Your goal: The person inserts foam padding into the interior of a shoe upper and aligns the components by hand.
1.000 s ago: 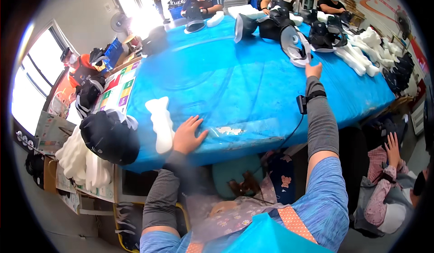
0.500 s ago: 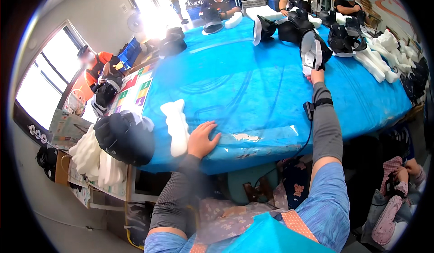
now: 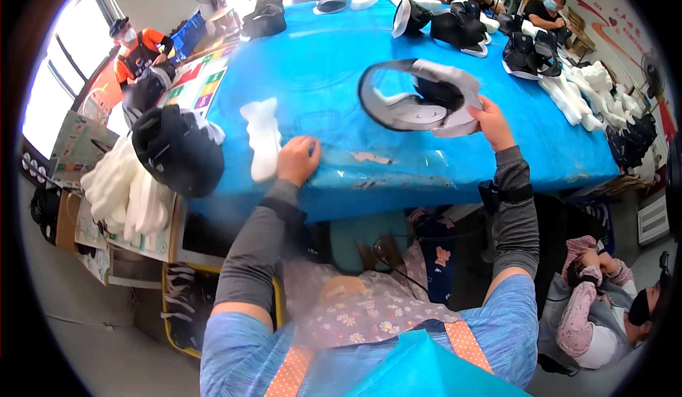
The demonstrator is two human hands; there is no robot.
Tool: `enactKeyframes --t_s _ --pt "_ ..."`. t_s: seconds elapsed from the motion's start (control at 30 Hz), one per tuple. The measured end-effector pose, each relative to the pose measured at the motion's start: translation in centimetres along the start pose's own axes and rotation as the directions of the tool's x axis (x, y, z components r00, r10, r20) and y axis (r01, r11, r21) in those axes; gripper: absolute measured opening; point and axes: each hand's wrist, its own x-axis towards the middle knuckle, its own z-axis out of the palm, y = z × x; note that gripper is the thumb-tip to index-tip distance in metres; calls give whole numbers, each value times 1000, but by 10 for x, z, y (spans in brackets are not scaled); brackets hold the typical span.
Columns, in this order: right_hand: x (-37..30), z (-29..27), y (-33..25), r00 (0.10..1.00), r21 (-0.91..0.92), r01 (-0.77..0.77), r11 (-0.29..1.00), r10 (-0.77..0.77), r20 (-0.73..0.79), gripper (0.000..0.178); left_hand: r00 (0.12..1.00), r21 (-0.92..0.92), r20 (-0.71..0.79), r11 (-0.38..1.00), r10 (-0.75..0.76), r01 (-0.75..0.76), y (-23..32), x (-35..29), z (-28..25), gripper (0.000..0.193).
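At the left, pale foam pieces (image 3: 131, 191) hang in a bunch below a rounded black padded piece (image 3: 177, 152) beside the table's near left corner. Further right, a single white foam piece (image 3: 261, 141) lies lengthwise on the blue table cover (image 3: 320, 81). Just right of it the left hand (image 3: 298, 161) rests near the table's near edge, fingers folded in. Right of centre, a black and light-grey piece (image 3: 419, 117) is held up above the cover, its open loop facing left; the right hand (image 3: 495, 123) grips its right end, thumb and fingers closed on it. Farther right, black padded pieces (image 3: 522, 56) stand beside white foam pieces (image 3: 561, 99).
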Motion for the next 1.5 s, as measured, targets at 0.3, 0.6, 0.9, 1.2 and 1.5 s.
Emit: enactKeyframes --t_s 0.3,0.6,0.9,1.2,1.5 --pt "-66 69 -23 558 -677 677 288 -801 217 50 889 59 -432 979 -150 194 11 -45 -45 30" --pt "-95 53 89 919 -822 368 434 -307 249 51 774 -82 -140 786 -618 613 -22 -79 -61 67" --pt "-161 176 -13 768 -330 579 746 -635 -87 18 811 -209 -498 950 -307 232 56 -65 -89 66" --pt "-175 281 -24 851 189 463 866 -494 179 91 794 -248 -593 908 134 -338 125 -82 -83 55" --pt "-198 278 -34 913 283 398 873 -408 -26 40 934 -410 -342 878 102 -246 133 -83 -116 30"
